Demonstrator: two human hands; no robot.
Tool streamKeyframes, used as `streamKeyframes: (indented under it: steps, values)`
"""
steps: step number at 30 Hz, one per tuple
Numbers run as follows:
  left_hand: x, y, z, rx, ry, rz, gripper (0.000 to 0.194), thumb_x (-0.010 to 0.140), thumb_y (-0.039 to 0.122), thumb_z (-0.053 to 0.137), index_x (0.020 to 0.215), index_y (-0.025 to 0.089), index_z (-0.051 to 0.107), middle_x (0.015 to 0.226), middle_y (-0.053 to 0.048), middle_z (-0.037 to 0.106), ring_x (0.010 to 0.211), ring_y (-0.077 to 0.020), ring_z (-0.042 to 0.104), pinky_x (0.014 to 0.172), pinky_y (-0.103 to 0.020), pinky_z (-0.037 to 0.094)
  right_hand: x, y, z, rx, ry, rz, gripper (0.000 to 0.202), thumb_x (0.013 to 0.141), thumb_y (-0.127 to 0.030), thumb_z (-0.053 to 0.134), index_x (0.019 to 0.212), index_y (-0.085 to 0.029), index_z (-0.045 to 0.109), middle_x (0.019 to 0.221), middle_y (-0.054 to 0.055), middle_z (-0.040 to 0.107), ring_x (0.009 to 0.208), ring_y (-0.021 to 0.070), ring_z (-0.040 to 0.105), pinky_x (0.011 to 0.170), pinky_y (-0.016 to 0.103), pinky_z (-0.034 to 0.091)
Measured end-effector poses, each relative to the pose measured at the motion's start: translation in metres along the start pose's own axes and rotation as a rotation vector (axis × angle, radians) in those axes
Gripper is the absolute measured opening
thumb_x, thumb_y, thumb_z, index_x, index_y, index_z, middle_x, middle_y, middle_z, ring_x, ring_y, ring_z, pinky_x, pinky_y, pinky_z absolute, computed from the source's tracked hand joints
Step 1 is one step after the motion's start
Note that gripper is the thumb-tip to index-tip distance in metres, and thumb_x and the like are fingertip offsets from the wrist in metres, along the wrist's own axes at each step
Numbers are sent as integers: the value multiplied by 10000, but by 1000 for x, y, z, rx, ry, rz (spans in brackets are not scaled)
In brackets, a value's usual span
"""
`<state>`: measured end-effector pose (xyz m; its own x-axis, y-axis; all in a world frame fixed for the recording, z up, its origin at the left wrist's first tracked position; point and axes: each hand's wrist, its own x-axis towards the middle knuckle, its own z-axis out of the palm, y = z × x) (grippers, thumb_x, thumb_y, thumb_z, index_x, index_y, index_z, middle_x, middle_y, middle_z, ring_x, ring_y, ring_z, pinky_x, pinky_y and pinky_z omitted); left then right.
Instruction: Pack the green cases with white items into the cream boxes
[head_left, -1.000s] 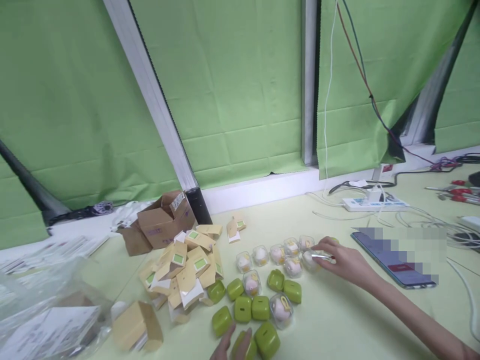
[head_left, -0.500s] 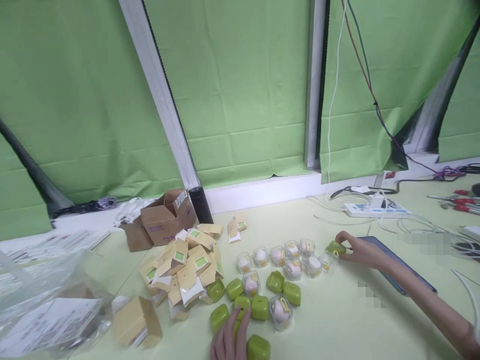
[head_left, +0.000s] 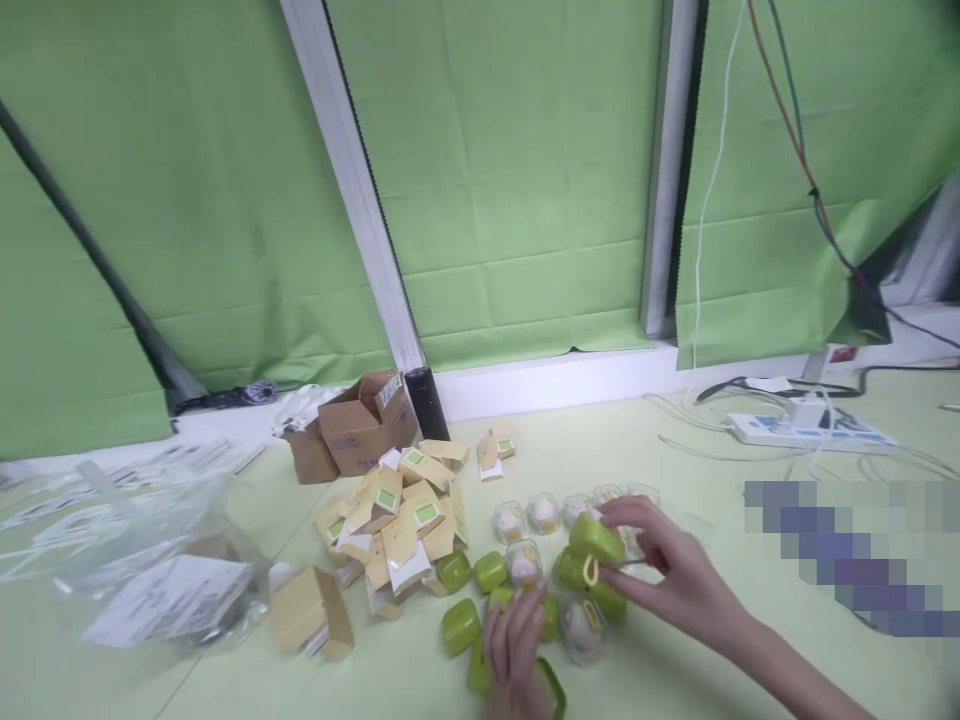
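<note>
My right hand (head_left: 660, 565) pinches a green case (head_left: 596, 540) with a cream loop hanging from it, held over other green cases. My left hand (head_left: 517, 640) rests with bent fingers on the green cases at the bottom centre; its fingertips are partly blurred, and whether it grips one is unclear. Green cases such as this one (head_left: 460, 627) lie to its left and around it. A clear case with a pale round item (head_left: 585, 628) sits between my hands. Behind are several more clear cases (head_left: 544, 512) in a row, partly covered by my right hand.
A pile of small cardboard boxes (head_left: 420, 515) lies left of the cases. Further left are an open box (head_left: 311, 612) and a plastic bag with papers (head_left: 172, 600). A brown carton (head_left: 364, 430) and black cylinder (head_left: 426, 403) stand behind. A power strip (head_left: 810, 432) with cables is at right.
My right hand has moved left with the green case, from beside the clear cases to above the green ones. My left hand has shifted slightly over the cases. The view has turned left.
</note>
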<state>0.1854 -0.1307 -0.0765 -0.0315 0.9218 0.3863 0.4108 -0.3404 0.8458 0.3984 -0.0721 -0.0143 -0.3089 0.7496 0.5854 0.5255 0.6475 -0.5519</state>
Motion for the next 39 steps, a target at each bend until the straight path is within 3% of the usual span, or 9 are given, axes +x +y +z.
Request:
streamKeyframes:
  steps: [3,5,9,13,17,19,24,29,39]
  values:
    - [22,17,10,-178,-18,-137,712,759,587,526,1333,195,370,1199,-159,580,1090,-314,541,900,-456,425,5,-8,24,-53,36,-184,274,829,-213,562,1080,-278,476,1119,74,579,879,185,628,472,205,479]
    - [39,28,17,-267,-23,-205,642,807,592,448,1308,197,385,1143,-140,600,1038,-283,571,846,-403,453,8,-9,31,-35,0,-189,303,830,-223,563,1110,-280,460,1152,83,554,801,169,633,468,215,473]
    - [70,47,24,-807,-51,-420,448,831,490,504,1153,180,482,1019,-90,613,951,-212,583,781,-305,448,9,-8,24,108,-118,79,423,795,-255,564,1184,-273,397,1131,87,493,618,129,537,502,260,462]
    - [85,43,24,-1145,48,-472,375,819,421,552,1076,148,540,961,-67,612,747,-126,547,627,-235,421,6,-4,13,285,-180,387,119,917,-357,359,941,-258,421,756,-30,432,614,140,452,580,266,445]
    - [82,29,24,-1191,50,-556,358,812,422,572,1038,145,561,939,-76,617,800,-162,572,659,-266,442,5,-4,18,381,-283,392,286,953,-433,253,793,-245,397,731,-34,415,681,145,455,634,254,432]
    - [79,26,25,-1182,2,-553,368,807,424,581,1045,145,557,983,-94,615,867,-197,583,708,-300,457,6,-5,24,299,-296,350,283,947,-429,291,778,-238,414,731,-24,471,688,155,487,633,262,417]
    - [76,28,26,-1114,-32,-548,458,828,438,547,1203,187,466,880,-52,613,652,-132,565,589,-257,429,7,-6,28,65,-294,291,325,948,-392,302,770,-226,516,703,7,591,653,179,564,591,276,384]
    - [70,28,28,-1096,-108,-530,338,790,368,618,1061,179,543,807,-38,616,712,-158,586,642,-275,441,4,-8,27,-18,-259,242,337,946,-346,309,747,-221,550,727,31,623,679,188,587,582,272,393]
    - [70,27,31,-1127,-76,-525,611,698,284,719,1237,169,454,887,-53,635,775,-160,583,733,-295,445,2,-9,28,-34,-262,264,344,944,-356,309,821,-236,607,734,33,590,683,191,590,598,293,430]
